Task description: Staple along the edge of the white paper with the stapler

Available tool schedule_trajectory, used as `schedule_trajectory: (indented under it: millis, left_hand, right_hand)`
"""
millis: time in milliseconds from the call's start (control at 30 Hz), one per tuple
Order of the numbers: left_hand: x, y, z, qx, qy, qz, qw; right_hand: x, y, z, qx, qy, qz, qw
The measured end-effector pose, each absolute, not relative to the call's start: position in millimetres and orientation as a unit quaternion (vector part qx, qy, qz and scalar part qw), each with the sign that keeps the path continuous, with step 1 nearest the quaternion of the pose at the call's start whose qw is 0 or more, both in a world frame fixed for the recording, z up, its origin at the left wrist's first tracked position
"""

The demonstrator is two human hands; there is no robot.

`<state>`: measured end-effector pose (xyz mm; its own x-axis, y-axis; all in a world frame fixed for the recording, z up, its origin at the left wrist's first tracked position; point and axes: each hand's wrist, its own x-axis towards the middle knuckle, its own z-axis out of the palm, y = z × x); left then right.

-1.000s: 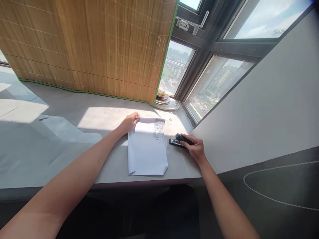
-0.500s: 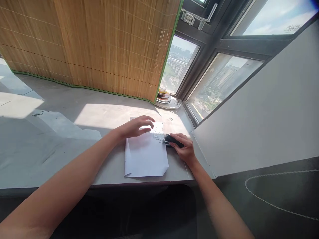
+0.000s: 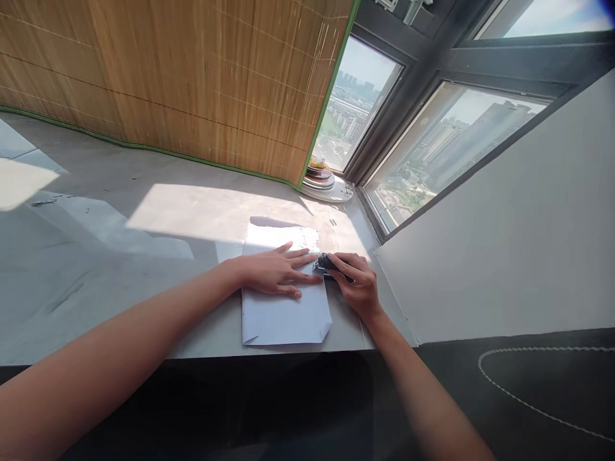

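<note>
White paper (image 3: 283, 320) with folded lower corners lies near the front edge of the ledge. Across its middle my left hand (image 3: 281, 272) rests flat, fingers spread and pointing right. My right hand (image 3: 359, 285) is wrapped around a black stapler (image 3: 331, 264), whose front end sits at the paper's right edge, close to my left fingertips. Whether the stapler's jaws are pressed together cannot be made out. Small dark marks (image 3: 302, 238) show on the sunlit upper right of the paper.
A bamboo blind (image 3: 192, 83) with green edging hangs behind the pale ledge (image 3: 144, 269). Stacked plates (image 3: 324, 186) stand in the corner by the window (image 3: 365, 96). Two staple-like bits (image 3: 333, 222) lie beyond the paper. A white wall (image 3: 504, 224) bounds the right side.
My left hand has come down from above the paper's upper part and now lies flat on its middle. The stapler stays at the right edge. The view has shifted slightly.
</note>
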<state>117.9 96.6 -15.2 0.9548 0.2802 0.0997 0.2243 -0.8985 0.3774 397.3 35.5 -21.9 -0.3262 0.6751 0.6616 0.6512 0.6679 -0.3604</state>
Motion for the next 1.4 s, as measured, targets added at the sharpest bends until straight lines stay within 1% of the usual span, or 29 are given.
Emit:
schedule_trajectory:
  millis: [167,367,600,733,900,1167,1400]
  left_hand:
    - [120.2,95.5,-16.9,0.971,0.136,0.098,0.172]
    - [120.7,95.2,-18.0,0.973,0.141,0.093,0.16]
    - [121.5,94.4,-14.7,0.972,0.15,0.077,0.163]
    - [122.3,95.1,-16.1,0.969,0.153,0.076,0.179]
    - [123.5,96.1,-19.1,0.964,0.149,0.106,0.191]
    - [123.8,96.5,-19.8,0.966,0.14,0.118,0.181]
    - [123.8,95.6,-16.8,0.969,0.142,0.093,0.177]
  right_hand:
    - [396.1,35.4,-23.6,-0.41,-0.818,0.006,0.405]
    - [397.7,35.3,-25.8,-0.437,-0.807,-0.011,0.396]
    - [396.7,35.8,-24.1,-0.42,-0.813,0.004,0.402]
    - [395.6,35.8,-23.1,-0.434,-0.815,0.01,0.384]
    - [396.0,36.0,-24.3,-0.443,-0.818,0.001,0.368]
    - [395.8,36.2,-24.2,-0.43,-0.825,-0.008,0.367]
    - [396.6,35.5,-24.7,-0.435,-0.835,-0.028,0.336]
